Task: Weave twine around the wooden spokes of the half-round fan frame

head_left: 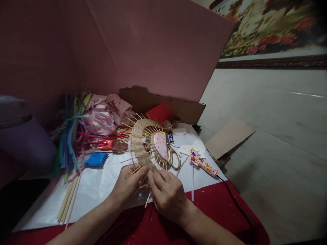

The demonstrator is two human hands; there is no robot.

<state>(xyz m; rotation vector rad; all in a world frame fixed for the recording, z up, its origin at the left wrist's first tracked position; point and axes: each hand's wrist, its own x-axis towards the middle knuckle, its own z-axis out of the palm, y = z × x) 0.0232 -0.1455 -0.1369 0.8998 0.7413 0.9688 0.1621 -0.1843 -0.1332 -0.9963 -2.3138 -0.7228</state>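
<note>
Woven twine-and-stick piece (137, 143) is at the middle of the bench (214, 204), front edge in both hands, curved band to the left, sticks poking out around it. Left hand (133, 175) is nearly closed, thumb and fingers pinching the band's near end, a stick jutting out past the thumb. Right hand (167, 192) is just beside it, fingers curled and bunched, fingertips at the near edge of the same piece; can't tell exactly what they grip, strand or stick.

Dotted pink half-disc (160, 144) sits inside the curve. Gold-handled scissors (174, 160) just right of it. Farther right, flower-patterned glue gun (204, 165) with a clear glue stick (192, 185) extending toward the front; white cutouts (200, 147) by the gun. Twine ball (167, 125) behind the woven piece, near a red sheet (159, 113).

Left side: blue packet (96, 159), red packet (106, 144), pipe cleaners (68, 132), crumpled pink cloth (102, 119) behind the packets, loose thin sticks (68, 197) lying toward the front. White sheet (102, 190) under most items; red covering shows along the front. Torn-edged cardboard (194, 112) stands at the back.
</note>
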